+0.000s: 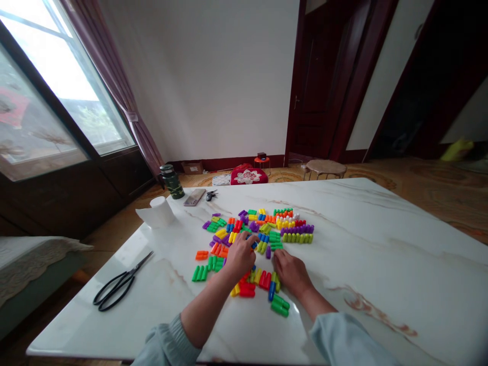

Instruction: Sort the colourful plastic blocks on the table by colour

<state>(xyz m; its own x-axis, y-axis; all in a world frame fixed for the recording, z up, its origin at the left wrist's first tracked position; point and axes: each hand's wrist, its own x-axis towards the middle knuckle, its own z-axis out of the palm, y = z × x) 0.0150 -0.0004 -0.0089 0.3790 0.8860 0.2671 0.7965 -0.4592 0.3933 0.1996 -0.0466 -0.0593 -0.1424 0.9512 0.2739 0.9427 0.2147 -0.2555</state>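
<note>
Many small bullet-shaped plastic pieces in bright colours lie spread over the white marble-patterned table, mostly in short side-by-side groups. My left hand reaches into the middle of them, its fingers bent over a blue plastic piece. To its right, my right hand rests low on the table with fingers curled together; what is under the fingertips is hidden. Just beyond those fingertips are a purple piece and green pieces. Longer lined-up rows, one purple and one lime-green, stand at the right back.
Black-handled scissors lie at the left. Behind them are a paper roll, a camouflage-pattern flask, a phone and keys. A round stool stands beyond the table's far edge.
</note>
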